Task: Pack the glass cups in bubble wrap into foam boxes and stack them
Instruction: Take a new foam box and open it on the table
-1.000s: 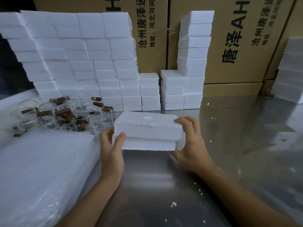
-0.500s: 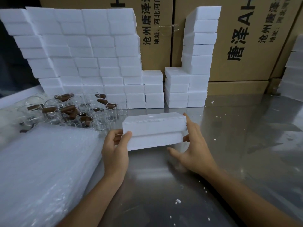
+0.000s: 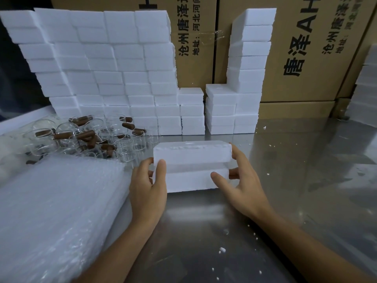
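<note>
Foam box (image 3: 191, 166) mid-bench (image 3: 285, 180): left hand (image 3: 148, 186) grips its left end. Right hand (image 3: 242, 180) clasps its right end, thumb free; lid seemingly slightly ajar.

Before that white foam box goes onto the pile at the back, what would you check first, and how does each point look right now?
1. Left hand grips the white foam box: ok.
2. Right hand holds its other end: ok.
3. Lid seated flush on the base: not ok, it sits offset.
4. Wrapped cup inside: cannot tell.
5. Low stack of white foam boxes has a free top: ok.
</note>
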`<move>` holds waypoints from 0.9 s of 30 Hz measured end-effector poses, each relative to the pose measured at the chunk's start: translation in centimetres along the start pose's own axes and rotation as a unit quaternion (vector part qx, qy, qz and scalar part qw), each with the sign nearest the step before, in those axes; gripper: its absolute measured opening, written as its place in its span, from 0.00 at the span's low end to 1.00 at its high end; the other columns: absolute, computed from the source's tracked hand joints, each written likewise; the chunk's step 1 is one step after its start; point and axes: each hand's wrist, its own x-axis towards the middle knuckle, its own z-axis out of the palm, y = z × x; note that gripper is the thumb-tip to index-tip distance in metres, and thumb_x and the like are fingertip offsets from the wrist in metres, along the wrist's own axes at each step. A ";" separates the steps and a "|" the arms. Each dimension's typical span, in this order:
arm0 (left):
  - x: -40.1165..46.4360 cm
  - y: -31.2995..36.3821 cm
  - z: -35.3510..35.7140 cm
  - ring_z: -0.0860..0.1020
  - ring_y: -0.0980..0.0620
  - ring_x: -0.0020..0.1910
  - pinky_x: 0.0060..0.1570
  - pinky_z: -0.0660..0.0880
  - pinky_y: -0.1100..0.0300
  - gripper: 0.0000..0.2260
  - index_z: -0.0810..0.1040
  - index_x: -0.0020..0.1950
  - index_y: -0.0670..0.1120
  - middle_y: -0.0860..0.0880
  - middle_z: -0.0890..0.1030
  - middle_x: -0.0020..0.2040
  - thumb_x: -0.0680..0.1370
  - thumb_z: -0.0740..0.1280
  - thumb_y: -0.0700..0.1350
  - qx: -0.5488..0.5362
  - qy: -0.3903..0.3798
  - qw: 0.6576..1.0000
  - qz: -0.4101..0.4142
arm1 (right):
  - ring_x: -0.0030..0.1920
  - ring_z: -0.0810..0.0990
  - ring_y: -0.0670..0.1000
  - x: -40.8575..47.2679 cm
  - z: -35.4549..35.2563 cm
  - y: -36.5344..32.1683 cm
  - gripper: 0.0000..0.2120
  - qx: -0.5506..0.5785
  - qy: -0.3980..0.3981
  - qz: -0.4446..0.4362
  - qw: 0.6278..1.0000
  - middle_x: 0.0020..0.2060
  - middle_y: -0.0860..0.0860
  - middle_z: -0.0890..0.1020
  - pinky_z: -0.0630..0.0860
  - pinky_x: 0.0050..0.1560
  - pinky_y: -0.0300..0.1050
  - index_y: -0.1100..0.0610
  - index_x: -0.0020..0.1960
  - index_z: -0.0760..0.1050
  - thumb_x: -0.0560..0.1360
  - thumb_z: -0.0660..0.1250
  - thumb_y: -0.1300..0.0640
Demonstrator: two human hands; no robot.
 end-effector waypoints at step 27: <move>1.9 0.2 -1.2 0.70 0.52 0.32 0.34 0.63 0.60 0.22 0.68 0.40 0.51 0.51 0.72 0.36 0.77 0.56 0.70 0.120 -0.176 0.960 -0.182 | 0.57 0.80 0.39 1.3 -1.2 -0.4 0.27 -0.004 -0.201 0.182 0.962 0.55 0.32 0.81 0.74 0.61 0.45 0.35 0.64 0.73 0.67 0.64 0.30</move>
